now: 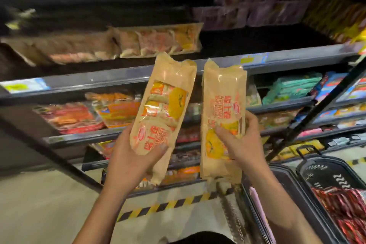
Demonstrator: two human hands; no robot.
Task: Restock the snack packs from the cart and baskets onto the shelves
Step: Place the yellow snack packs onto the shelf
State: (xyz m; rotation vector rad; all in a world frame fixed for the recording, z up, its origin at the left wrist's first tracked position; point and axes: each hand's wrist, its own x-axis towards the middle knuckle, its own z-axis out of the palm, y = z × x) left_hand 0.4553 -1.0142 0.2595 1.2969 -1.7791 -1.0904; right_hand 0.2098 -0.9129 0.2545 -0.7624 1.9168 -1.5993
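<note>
Dark store shelving (178,74) is filling my view, matching tan packs (158,40) lying near the left end of the upper shelf. I am holding one tan snack pack (165,109) in my left hand (130,156), thumb curled over its lower end, and another tan snack pack (221,117) pinched in my right hand (243,144). I am judging it best to lift both over the shelf's front edge, sliding them flat beside that row, labels forward.

Foreground, bottom: pale concrete floor (49,210) crossed by a strip of yellow-and-black hazard tape (168,203) running along the foot of the shelving. On the rail edges, blurred price labels (23,85), their print illegible, one at far left.
</note>
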